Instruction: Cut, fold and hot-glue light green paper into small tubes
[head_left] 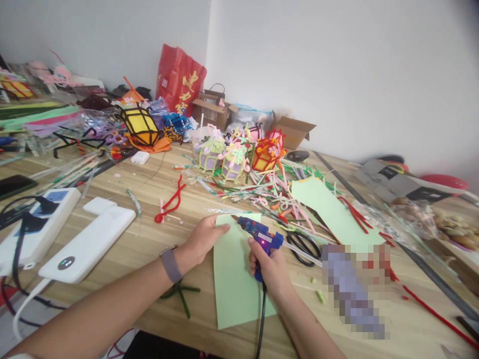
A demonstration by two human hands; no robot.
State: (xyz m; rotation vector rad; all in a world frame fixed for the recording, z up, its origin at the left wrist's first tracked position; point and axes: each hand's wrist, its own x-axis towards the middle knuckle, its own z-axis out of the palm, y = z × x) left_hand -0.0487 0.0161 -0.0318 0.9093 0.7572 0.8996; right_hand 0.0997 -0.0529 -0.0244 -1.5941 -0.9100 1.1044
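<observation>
A blue hot glue gun point(258, 232) is in my right hand point(271, 267), its fingers wrapped round the handle. The gun's nozzle is over the top edge of a pale green sheet of paper point(235, 279), and a clear glue stick sticks out of its back. My left hand point(204, 237) pinches the sheet's upper left edge, thumb on top and the other fingers mostly hidden. A small red light shows on the gun. Its black cord runs down across the paper. Black-handled scissors point(305, 249) rest just right of the gun.
White power bank point(90, 244) and power strip point(41, 224) lie at left. Pipe-cleaner lanterns point(234, 159) and scattered pipe cleaners stand ahead. Another green sheet point(329, 204) lies at right, near a pixelated patch. A dark green pipe-cleaner piece point(183, 294) sits under my left forearm.
</observation>
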